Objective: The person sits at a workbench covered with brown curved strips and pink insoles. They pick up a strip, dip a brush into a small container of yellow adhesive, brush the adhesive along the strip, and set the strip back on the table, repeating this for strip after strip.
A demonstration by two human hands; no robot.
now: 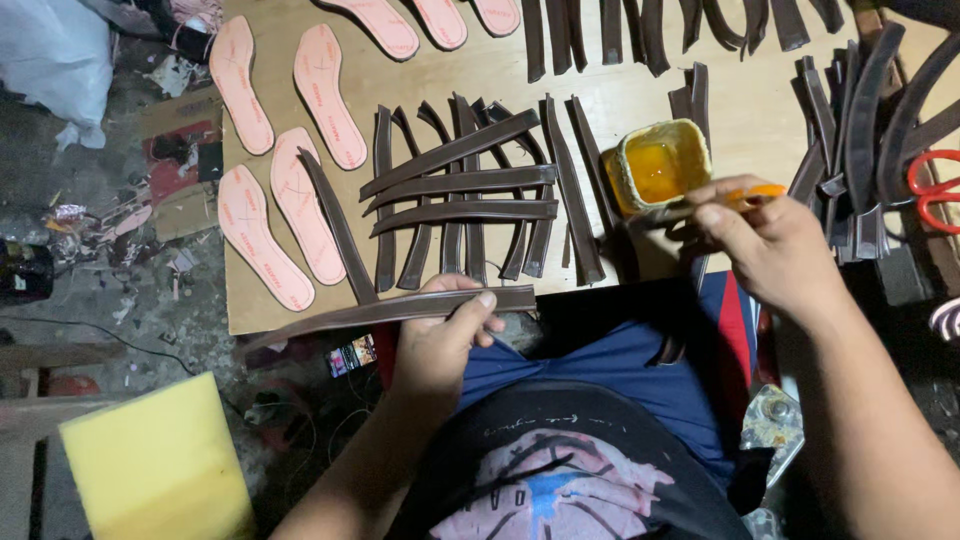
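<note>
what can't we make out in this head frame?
- Tool in the right hand: only an orange tip shows; fingers cover the rest.
- Glue tub: depth of the yellow fill unreadable from above.
- Red scissors: cut off by the right edge.
- Strip in the left hand: underside hidden.
- Top-row soles and strips: cut off by the top edge.
- Floor clutter at left: too dark to tell.

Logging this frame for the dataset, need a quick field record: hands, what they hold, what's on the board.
left hand: grips a long dark strap at the board's near edge
right hand: holds an orange-handled brush beside the glue pot
glue pot: yellow, open, amber liquid inside
board: wooden, carries dark strips and pink insoles
strips: laid out, several crossing
scissors: red-handled, far right
foam block: yellow, lower left
</note>
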